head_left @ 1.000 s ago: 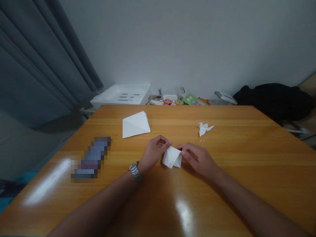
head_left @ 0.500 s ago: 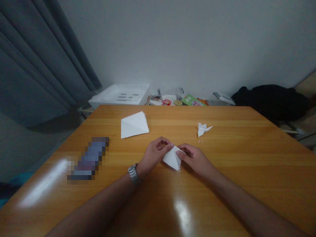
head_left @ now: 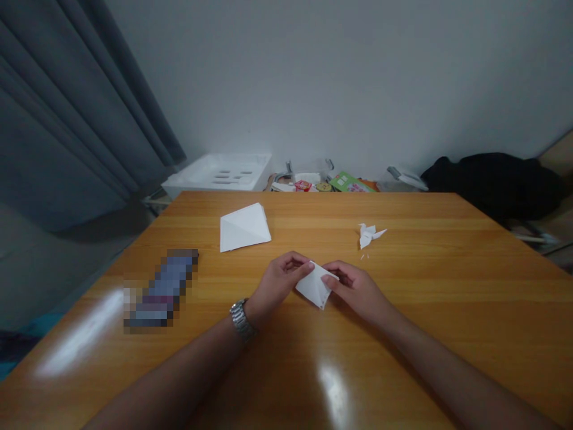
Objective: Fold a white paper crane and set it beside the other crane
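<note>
Between my hands is a small folded sheet of white paper [head_left: 315,286], creased down its middle, with a corner pointing toward me. My left hand [head_left: 280,279] pinches its upper left edge, thumb on top and fingers behind. On the right edge, my right hand [head_left: 356,288] grips the paper the same way, with the thumb lying on its face. The fingers under the paper are partly hidden. Farther back on the right stands a white folded paper crane [head_left: 367,235], with tiny paper scraps in front of it.
A stack of white paper sheets [head_left: 245,228] lies at the back left of the wooden table [head_left: 286,370]. A blurred-out phone-like object [head_left: 165,289] rests on the left. Behind the table's far edge are a white foam tray [head_left: 224,168], assorted packets and a dark cloth heap [head_left: 492,182].
The paper's lower corner has shifted slightly left and its right side has spread a little wider. Both hands keep hold of it, barely moved.
</note>
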A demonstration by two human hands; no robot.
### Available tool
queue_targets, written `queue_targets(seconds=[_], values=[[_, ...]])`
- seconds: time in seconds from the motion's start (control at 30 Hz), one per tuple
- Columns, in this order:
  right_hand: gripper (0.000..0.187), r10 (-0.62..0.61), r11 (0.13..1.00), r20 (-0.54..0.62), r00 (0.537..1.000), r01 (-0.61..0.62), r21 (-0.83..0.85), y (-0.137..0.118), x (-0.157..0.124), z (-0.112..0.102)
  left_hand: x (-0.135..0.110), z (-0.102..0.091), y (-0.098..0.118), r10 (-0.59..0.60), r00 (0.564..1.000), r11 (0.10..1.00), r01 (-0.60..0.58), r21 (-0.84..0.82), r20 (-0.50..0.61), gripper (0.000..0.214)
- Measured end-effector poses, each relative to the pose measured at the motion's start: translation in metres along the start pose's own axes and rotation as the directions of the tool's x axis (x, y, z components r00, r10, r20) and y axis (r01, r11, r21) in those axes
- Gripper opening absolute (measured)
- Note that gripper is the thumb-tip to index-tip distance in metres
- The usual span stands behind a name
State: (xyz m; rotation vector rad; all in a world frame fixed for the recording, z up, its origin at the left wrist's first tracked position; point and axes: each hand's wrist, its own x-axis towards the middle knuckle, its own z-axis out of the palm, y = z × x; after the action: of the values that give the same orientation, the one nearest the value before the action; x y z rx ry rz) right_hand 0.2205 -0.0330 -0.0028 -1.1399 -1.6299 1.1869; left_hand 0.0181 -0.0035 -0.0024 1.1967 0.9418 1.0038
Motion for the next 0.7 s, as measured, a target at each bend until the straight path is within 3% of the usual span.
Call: queue_targets(seconds=[0.37, 0.7], values=[[0.027, 0.002, 0.999, -0.002, 1.000, -0.002, -0.053, -0.0028, -0.0013, -0.0028, -0.0042, 0.0024, 0.0053, -0.058, 0.998, 0.994, 0.056, -0.091, -0.016, 0.033], [0.027, 0.000, 1.000, 0.002, 1.000, 0.000, -0.019, -0.0029, -0.0034, -0.0011, -0.0081, 0.0060, 0.0076, -0.028, 1.000, 1.000, 0.028, 0.013, -0.001, 0.031]])
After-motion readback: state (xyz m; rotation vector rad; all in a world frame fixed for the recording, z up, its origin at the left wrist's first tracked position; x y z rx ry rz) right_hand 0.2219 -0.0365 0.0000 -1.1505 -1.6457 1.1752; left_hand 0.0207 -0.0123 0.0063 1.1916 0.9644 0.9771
